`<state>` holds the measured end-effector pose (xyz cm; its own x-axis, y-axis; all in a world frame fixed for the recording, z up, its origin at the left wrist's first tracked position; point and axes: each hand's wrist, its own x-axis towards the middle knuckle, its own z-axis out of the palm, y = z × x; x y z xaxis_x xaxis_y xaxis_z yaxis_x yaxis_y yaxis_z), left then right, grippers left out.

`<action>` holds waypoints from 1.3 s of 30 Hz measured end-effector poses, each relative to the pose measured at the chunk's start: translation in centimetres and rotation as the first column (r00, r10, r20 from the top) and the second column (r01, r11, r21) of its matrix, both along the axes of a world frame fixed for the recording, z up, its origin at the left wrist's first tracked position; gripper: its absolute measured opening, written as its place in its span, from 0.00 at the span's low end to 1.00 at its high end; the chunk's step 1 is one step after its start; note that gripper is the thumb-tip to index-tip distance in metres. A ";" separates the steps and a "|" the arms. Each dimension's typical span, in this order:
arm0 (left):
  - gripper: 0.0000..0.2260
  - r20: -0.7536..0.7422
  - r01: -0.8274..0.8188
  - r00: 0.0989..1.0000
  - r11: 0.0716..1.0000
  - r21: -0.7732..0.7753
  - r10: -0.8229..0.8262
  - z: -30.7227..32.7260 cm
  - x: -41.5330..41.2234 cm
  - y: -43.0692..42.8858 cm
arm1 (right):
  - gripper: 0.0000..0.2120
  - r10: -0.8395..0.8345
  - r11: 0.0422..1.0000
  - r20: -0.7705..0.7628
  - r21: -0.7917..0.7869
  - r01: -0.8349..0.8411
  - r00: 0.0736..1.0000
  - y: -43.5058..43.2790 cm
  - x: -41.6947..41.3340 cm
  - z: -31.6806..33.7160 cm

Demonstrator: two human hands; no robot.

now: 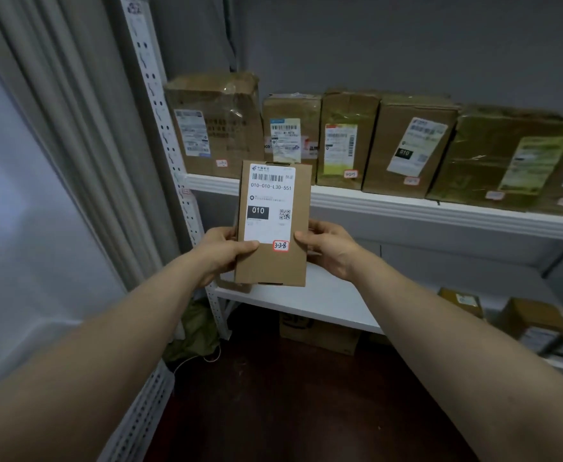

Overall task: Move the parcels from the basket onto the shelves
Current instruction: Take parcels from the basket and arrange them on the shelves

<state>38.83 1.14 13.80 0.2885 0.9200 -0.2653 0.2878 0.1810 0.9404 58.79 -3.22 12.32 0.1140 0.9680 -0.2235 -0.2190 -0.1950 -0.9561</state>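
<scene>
A flat brown cardboard parcel (301,208) stands upright in front of me, its white shipping label facing me, with a small red-edged sticker reading 3-3-8 near its lower middle. My left hand (222,250) grips its lower left edge, thumb on the front. My right hand (328,245) grips its lower right edge the same way. The parcel is held in the air in front of the white shelf unit, between the upper shelf (440,213) and the lower shelf (323,303). The basket is out of view.
Several brown boxes (406,145) stand in a row on the upper shelf. More parcels (533,321) lie on the lower shelf at the right. A perforated white upright (165,128) stands at the left beside a grey curtain. A box sits on the dark floor under the lower shelf.
</scene>
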 end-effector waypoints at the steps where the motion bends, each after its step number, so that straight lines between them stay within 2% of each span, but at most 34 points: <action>1: 0.19 -0.007 0.017 1.000 1.000 -0.007 -0.017 -0.2 0.4 0.0 | 0.23 -0.016 1.000 0.005 -0.004 0.016 1.000 -0.2 0.4 -0.2; 7: 0.19 -0.035 0.118 0.992 0.992 -0.036 -0.119 -1.6 2.9 -0.2 | 0.28 -0.151 0.988 0.074 -0.024 0.153 0.986 -2.3 2.2 -1.7; 15: 0.14 -0.035 0.260 0.964 0.961 -0.092 -0.264 -4.3 5.5 -2.0 | 0.25 -0.267 0.953 0.078 -0.129 0.276 0.960 -6.8 3.3 -4.4; 19: 0.14 -0.023 0.305 0.952 0.950 -0.061 -0.307 -5.0 6.8 -2.7 | 0.24 -0.314 0.929 0.083 -0.182 0.324 0.946 -9.3 3.3 -5.8; 23: 0.13 -0.036 0.428 0.901 0.899 -0.099 -0.433 -6.3 8.0 -3.7 | 0.21 -0.389 0.890 0.087 -0.220 0.398 0.917 -11.7 3.9 -7.0; 24: 0.13 -0.053 0.465 0.880 0.878 -0.113 -0.473 -6.7 8.3 -4.1 | 0.24 -0.406 0.882 0.088 -0.222 0.415 0.910 -12.4 4.0 -7.0; 26: 0.14 -0.102 0.524 0.837 0.841 -0.137 -0.538 -7.5 9.0 -4.6 | 0.42 -0.454 0.857 0.104 -0.222 0.466 0.885 -13.7 4.4 -7.2; 27: 0.15 -0.125 0.543 0.818 0.826 -0.149 -0.561 -8.0 9.4 -4.9 | 0.47 -0.486 0.840 0.116 -0.211 0.500 0.866 -14.4 4.8 -7.2; 28: 0.16 -0.142 0.560 0.802 0.813 -0.162 -0.580 -8.3 9.8 -5.3 | 0.47 -0.521 0.823 0.126 -0.191 0.536 0.844 -15.1 5.3 -7.3; 31: 0.16 -0.156 0.616 0.744 0.757 -0.217 -0.650 -9.0 11.1 -7.0 | 0.43 -0.599 0.773 0.129 -0.165 0.613 0.790 -17.0 7.9 -7.5; 35: 0.13 -0.143 0.650 0.703 0.711 -0.269 -0.697 -9.1 13.7 -8.8 | 0.37 -0.589 0.784 0.097 -0.172 0.597 0.802 -18.8 11.4 -8.0; 39: 0.15 -0.185 0.648 0.694 0.715 -0.261 -0.696 -9.3 17.8 -9.8 | 0.34 -0.561 0.801 0.117 -0.173 0.573 0.820 -20.1 15.8 -8.7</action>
